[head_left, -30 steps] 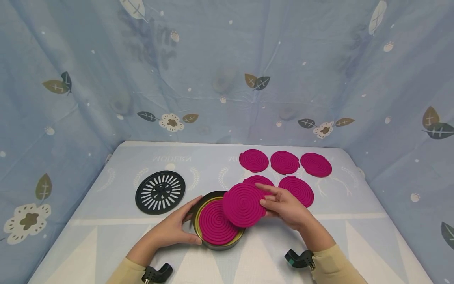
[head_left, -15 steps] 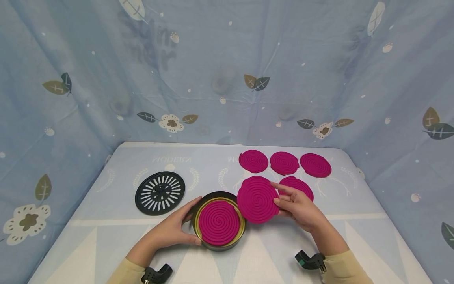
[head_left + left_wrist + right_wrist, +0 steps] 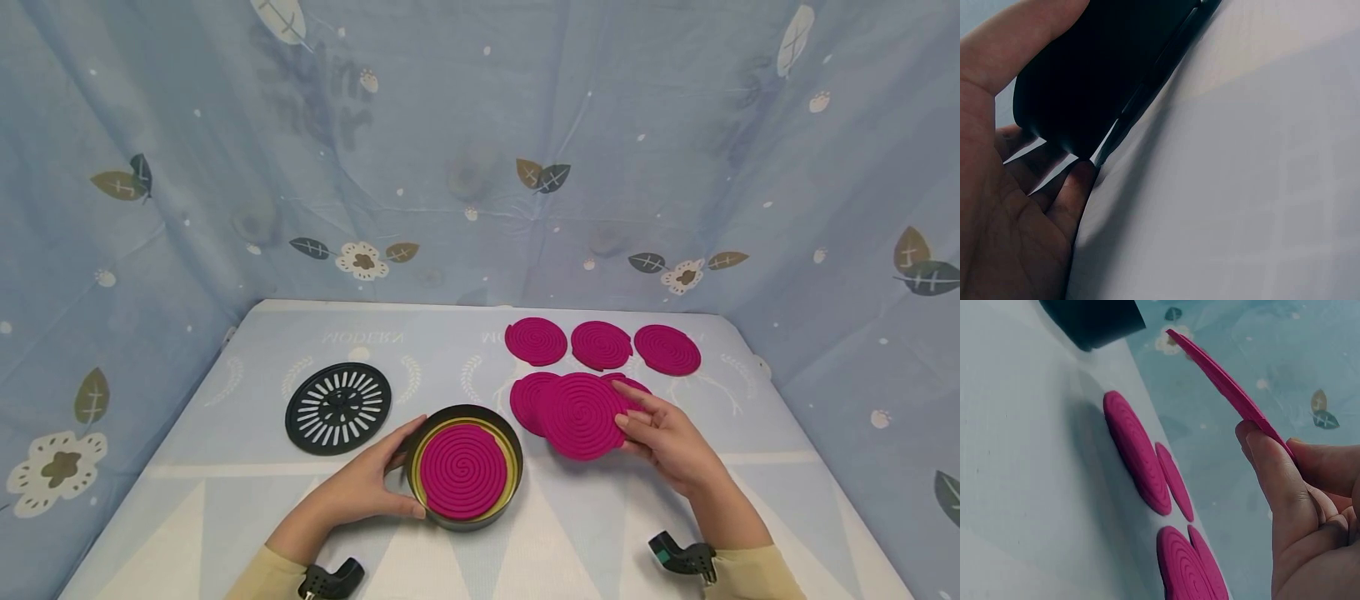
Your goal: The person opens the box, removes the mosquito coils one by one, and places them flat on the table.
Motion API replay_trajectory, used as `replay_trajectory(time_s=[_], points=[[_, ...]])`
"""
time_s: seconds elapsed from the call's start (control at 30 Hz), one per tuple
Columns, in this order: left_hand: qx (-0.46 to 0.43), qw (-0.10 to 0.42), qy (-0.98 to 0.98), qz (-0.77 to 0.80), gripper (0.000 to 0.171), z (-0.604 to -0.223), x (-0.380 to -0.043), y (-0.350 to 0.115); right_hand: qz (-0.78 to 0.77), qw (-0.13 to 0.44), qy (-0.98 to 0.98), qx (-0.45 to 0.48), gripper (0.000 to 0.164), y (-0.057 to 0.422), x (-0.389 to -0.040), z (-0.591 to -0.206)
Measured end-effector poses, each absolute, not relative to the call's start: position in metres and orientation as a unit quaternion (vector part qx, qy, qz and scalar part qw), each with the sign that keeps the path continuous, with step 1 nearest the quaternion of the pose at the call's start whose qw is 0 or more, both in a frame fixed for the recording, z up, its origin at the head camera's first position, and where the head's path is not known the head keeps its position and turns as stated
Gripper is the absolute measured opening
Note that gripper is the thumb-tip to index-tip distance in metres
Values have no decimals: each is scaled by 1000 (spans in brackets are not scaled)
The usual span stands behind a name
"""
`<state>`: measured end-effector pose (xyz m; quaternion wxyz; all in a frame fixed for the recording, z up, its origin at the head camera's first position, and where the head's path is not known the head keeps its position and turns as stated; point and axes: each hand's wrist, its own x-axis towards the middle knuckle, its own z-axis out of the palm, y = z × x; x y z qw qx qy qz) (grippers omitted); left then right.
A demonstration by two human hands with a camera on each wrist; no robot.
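Note:
Both sides of a round dark mosquito coil tin point(image 3: 467, 524) are gripped by my left hand point(image 3: 363, 483), thumb at the near side and fingers behind. A magenta mosquito coil point(image 3: 462, 471) lies inside it, within a yellowish inner ring. In the left wrist view the tin wall point(image 3: 1085, 69) sits between thumb and fingers. My right hand point(image 3: 671, 442) pinches another magenta coil point(image 3: 581, 417) by its right edge, right of the tin. The right wrist view shows this held coil point(image 3: 1229, 387) edge-on, raised above the table, between thumb and fingertips.
Three magenta coils point(image 3: 601, 346) lie in a row at the back right. Two more, a left one point(image 3: 527, 405) and a right one point(image 3: 630, 383), are partly hidden behind the held coil. A black slotted round lid point(image 3: 338, 408) lies left. A blue patterned curtain point(image 3: 450, 150) surrounds the table.
My right hand has carried its coil rightward, from overlapping the tin to over the front row of coils. The coil inside the tin is now fully visible. My left hand and the tin stay put.

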<state>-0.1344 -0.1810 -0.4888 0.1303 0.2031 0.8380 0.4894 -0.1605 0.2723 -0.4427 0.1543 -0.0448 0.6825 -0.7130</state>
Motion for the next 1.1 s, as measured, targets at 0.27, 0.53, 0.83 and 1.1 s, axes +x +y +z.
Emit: replay_trajectory(time_s=[0.27,0.53,0.83,1.1], points=[[197,134,838,491,124,-489,-134,-182,-732,139,665,-41,68,292,-155,-447],[202,132,835,495,125,-490,-134,-182,-760,94,641,-43,65,313,-150,-451],[204,133,834,495,125,-487,-134,-182,-775,63,628,-33,63,329,-148,-451],[199,136,834,495,125,-487,-134,-182,-797,42,602,-21,62,343,-147,-453]])
